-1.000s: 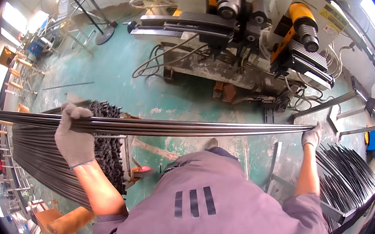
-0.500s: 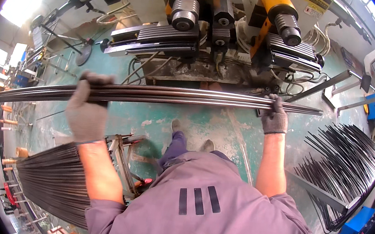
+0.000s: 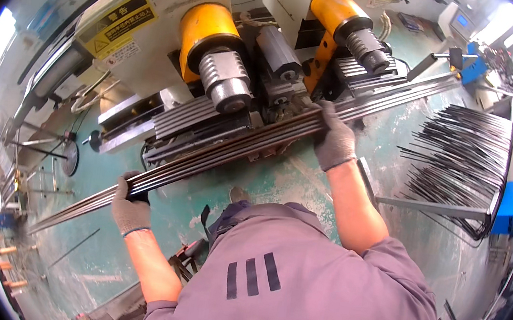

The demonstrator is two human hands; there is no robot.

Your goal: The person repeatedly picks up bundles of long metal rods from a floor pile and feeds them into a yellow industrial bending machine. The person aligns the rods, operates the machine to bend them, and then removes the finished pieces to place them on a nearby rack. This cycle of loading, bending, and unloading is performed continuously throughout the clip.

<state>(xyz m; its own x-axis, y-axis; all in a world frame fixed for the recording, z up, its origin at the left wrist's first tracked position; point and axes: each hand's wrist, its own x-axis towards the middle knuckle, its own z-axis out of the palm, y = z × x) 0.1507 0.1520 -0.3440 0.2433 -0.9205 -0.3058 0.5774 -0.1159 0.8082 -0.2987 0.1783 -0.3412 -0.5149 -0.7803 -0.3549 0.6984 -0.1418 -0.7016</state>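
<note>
A bundle of several long, thin metal rods [image 3: 233, 145] crosses in front of me, slanting from low on the left up to the far right. My left hand [image 3: 131, 205], in a grey work glove, is closed round the rods towards their left end. Further along, my right hand [image 3: 337, 141], gloved alike, grips them right of the middle. The rods pass close in front of a machine with two orange cylinders [image 3: 207, 27] and ribbed metal noses [image 3: 225, 79]. Whether they touch its slotted rail [image 3: 192, 115] I cannot tell.
To the right, a rack [image 3: 434, 207] bears a large heap of dark rods [image 3: 459, 161]. A blue box [image 3: 508, 208] stands beside it. A round-based stand [image 3: 70, 158] is at the left, and a single thin rod [image 3: 74, 247] lies on the green floor.
My view has turned right and come closer to the machine. The rods, still in both hands, have gone from nearly level to slanting up to the right, nearer the machine's front.
</note>
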